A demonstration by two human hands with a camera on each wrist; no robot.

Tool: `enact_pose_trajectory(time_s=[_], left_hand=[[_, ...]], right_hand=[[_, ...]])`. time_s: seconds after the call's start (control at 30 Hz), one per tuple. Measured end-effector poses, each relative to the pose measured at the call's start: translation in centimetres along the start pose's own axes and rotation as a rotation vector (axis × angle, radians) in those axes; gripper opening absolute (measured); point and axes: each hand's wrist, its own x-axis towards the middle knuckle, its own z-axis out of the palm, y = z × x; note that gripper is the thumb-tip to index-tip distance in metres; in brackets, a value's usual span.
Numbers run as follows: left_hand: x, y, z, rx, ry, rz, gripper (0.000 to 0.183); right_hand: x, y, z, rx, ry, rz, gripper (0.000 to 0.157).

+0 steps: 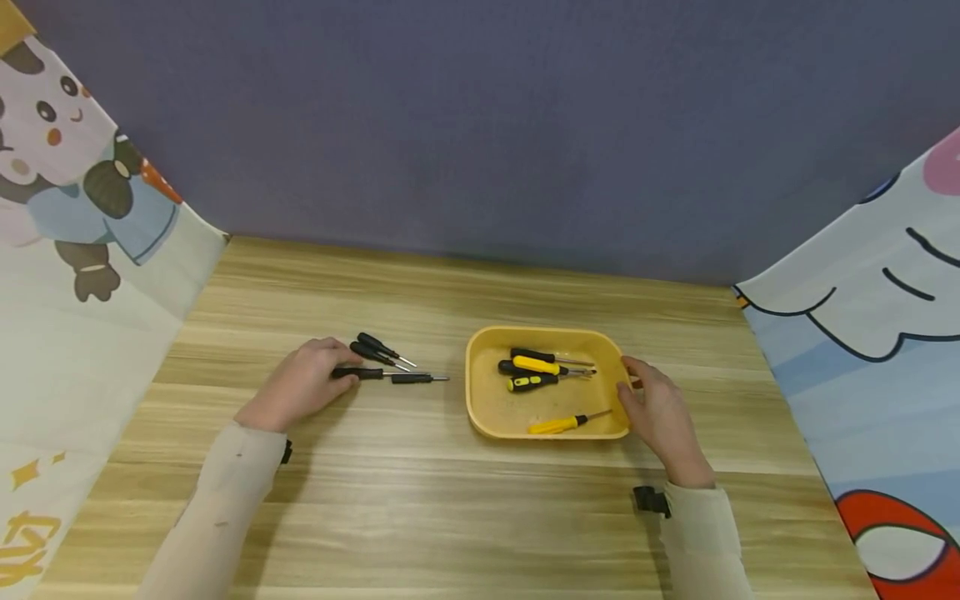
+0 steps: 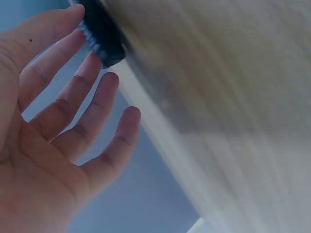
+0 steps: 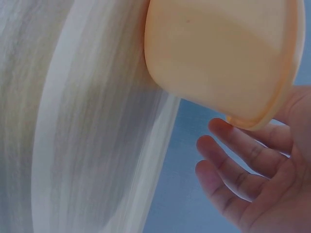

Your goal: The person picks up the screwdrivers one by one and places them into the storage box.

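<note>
In the head view my left hand pinches the end of a black-handled screwdriver between thumb and fingers. The black handle also shows at the fingertips in the left wrist view. Another small black screwdriver lies in line with it, by its shaft. Just behind lie two more black-handled screwdrivers, side by side. My right hand grips the right rim of a yellow plastic basket, thumb at the rim. In the right wrist view the basket's outer wall is above the fingers.
Several screwdrivers with black or yellow handles lie in the basket, with a yellow one apart near its front wall. The wood-grain table ends at a dark blue partition behind, and printed cloth panels stand at both sides.
</note>
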Motion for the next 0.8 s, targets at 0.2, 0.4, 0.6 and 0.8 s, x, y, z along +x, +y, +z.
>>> enact_pose_trajectory(time_s=[0.2,0.4,0.6,0.8], left_hand=[[0.05,-0.60,0.64,-0.008,-0.010,-0.017,0.023],[0.15,-0.72,0.99,-0.009,-0.006,-0.015,0.024],[0.26,-0.52,0.88,-0.002,-0.017,-0.030,0.021],[0.28,-0.55,0.92,0.004,-0.018,-0.026,0.019]], right_hand=[[0.03,-0.04,0.00,0.003,0.007,-0.007,0.041],[0.08,-0.07,0.03,0.001,0.018,-0.025,0.041],[0.13,-0.02,0.09,-0.004,0.012,-0.017,0.041],[0.16,-0.06,0.02,-0.007,0.006,-0.011,0.042]])
